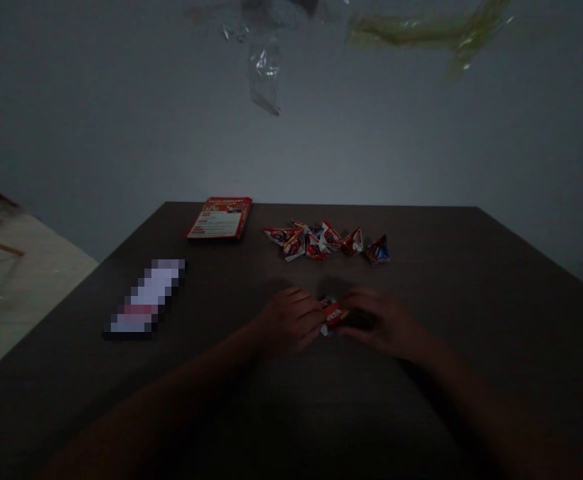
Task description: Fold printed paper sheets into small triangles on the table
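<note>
Near the middle of the table, a small red printed piece of folded paper [333, 312] is between my two hands. My left hand [291, 321] is closed on its left side, with the fingers curled over it. My right hand [384, 323] grips its right side, thumb below and fingers above, with a dark gap inside the curl. Much of the paper is hidden by the fingers. Farther back lies a row of several folded paper pieces [316, 243], pointed in shape, printed red, white and blue.
A stack of red and white printed leaflets [219, 219] lies at the back left of the dark table [451, 267]. A phone with a blurred screen [146, 297] rests near the left edge. Tape and clear plastic [264, 73] stick to the wall behind. The light is dim.
</note>
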Demonstrator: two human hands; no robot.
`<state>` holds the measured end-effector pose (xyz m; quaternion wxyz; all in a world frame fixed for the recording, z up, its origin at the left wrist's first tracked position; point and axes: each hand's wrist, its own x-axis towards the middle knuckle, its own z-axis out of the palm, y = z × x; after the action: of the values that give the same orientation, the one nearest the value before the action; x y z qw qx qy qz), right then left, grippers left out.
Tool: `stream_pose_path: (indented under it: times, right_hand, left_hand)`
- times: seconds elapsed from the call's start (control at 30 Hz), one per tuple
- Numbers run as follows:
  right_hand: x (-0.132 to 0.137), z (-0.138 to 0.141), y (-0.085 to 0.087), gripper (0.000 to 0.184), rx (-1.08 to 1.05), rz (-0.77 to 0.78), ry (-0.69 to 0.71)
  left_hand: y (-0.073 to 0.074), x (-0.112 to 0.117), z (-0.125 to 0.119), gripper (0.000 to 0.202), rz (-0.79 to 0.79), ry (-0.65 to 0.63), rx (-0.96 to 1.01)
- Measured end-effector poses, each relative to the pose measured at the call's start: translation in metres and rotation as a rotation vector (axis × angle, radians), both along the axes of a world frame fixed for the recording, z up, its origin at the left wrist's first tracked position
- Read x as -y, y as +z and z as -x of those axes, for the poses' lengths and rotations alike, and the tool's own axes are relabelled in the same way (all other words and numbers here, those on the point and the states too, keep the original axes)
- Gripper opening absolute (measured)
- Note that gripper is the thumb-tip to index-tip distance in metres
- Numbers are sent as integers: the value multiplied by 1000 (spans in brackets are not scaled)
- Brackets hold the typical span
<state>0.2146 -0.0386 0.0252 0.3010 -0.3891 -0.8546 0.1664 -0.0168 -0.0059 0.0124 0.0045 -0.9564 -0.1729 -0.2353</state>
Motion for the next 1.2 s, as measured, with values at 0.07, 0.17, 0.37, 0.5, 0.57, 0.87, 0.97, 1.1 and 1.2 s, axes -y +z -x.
stream_pose_path:
  times: [0.07, 0.17, 0.37, 0.5, 0.57, 0.87, 0.97, 1.1, 1.2]
  right_hand:
    - [2, 4, 0, 22, 142, -80, 37]
    - [3, 9, -3, 18, 379, -151, 25]
    - [5, 15, -10, 17, 541, -189, 5]
    - [4, 16, -11, 15, 549, -199, 13]
    - [4, 16, -12, 15, 541, -203, 13]
    - [3, 11, -13, 23, 501, -177, -69]
    - [3, 11, -12, 23, 508, -133, -105]
    - [2, 11, -13, 23, 475, -44, -152]
    - [0, 11, -14, 23, 451, 18, -174]
  left_hand:
    - [-1, 0, -1, 20, 6, 3, -4]
    - [-1, 2, -1, 20, -4, -17, -37]
    - [0, 1, 2, 19, -11, 18, -130]
    - [4, -3, 7, 20, 22, 117, -253]
    - [6, -5, 8, 19, 30, 140, -303]
    - [13, -3, 7, 24, 156, 233, -325]
    - [15, -4, 7, 27, 194, 264, -335]
    - [17, -5, 5, 27, 271, 314, -342]
    - [17, -4, 4, 28, 334, 381, -344]
